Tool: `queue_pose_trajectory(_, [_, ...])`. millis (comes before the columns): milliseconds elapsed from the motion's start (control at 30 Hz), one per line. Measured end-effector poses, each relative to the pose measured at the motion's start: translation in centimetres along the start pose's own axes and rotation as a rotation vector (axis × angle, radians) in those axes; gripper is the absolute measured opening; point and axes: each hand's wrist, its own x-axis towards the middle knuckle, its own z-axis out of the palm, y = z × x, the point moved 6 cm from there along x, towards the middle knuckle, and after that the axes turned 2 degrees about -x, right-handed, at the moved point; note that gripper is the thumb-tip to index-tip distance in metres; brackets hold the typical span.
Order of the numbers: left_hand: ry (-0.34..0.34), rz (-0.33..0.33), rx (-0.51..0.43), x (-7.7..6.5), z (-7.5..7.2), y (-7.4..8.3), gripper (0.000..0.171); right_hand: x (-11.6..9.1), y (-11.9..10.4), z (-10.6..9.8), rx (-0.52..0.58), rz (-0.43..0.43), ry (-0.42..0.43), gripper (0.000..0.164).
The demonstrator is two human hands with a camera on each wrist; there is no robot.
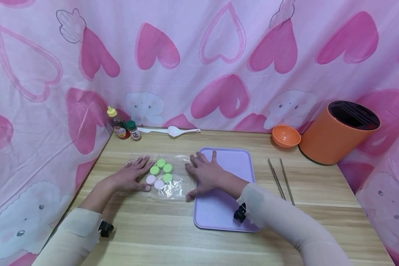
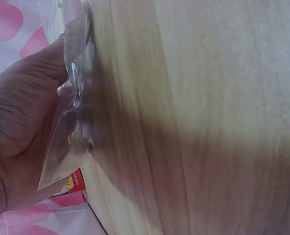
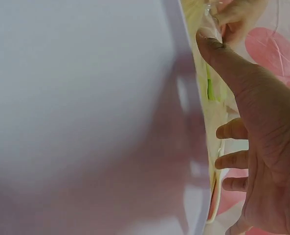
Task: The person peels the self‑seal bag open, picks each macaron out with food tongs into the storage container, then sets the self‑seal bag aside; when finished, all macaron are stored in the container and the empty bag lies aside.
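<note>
A clear plastic bag [image 1: 183, 168] lies flat on the table between the two hands, with several macarons on it or inside it. Green macarons [image 1: 167, 168] and pale pink macarons [image 1: 151, 180] form a loose ring. The left hand [image 1: 136, 174] rests with spread fingers on the bag's left edge, and clear plastic [image 2: 74, 117] stands up along its fingers in the left wrist view. Over the left rim of a lilac tray [image 1: 226, 218] the right hand [image 1: 204, 173] is spread, its fingertips at the bag's right edge. Its thumb [image 3: 223, 54] is extended.
A syrup bottle [image 1: 119, 125] and a green-capped spice jar [image 1: 134, 131] stand back left, beside a white spoon [image 1: 174, 131]. Metal chopsticks [image 1: 287, 181] lie right of the tray. An orange bowl [image 1: 286, 136] and orange knife block [image 1: 336, 135] stand at the back right.
</note>
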Motion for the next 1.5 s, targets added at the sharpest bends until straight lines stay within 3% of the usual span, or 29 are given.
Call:
queue_pose_trajectory(300, [0.015, -0.002, 0.019, 0.1, 0.4, -0.2, 0.11, -2.6, 2.6, -1.3, 0.067, 0.043, 0.021, 0.123])
queue_pose_trajectory(567, [0.014, -0.004, 0.014, -0.1, 0.3, -0.2, 0.11, -5.7, 6.6, -1.6, 0.085, 0.137, 0.043, 0.121])
queue_pose_trajectory(733, [0.018, -0.009, 0.006, -0.2, 0.1, -0.4, 0.11, -7.9, 9.1, -1.8, 0.083, 0.186, 0.078, 0.11])
queue_pose_trajectory(1100, [0.012, -0.016, -0.037, -0.2, 0.1, -0.3, 0.109, -13.7, 13.8, -0.7, 0.143, 0.362, 0.093, 0.1])
queue_pose_trajectory(1500, [0.0, -0.011, -0.057, 0.1, 0.6, -0.4, 0.11, -19.1, 17.0, 1.3, 0.19, 0.498, 0.051, 0.098])
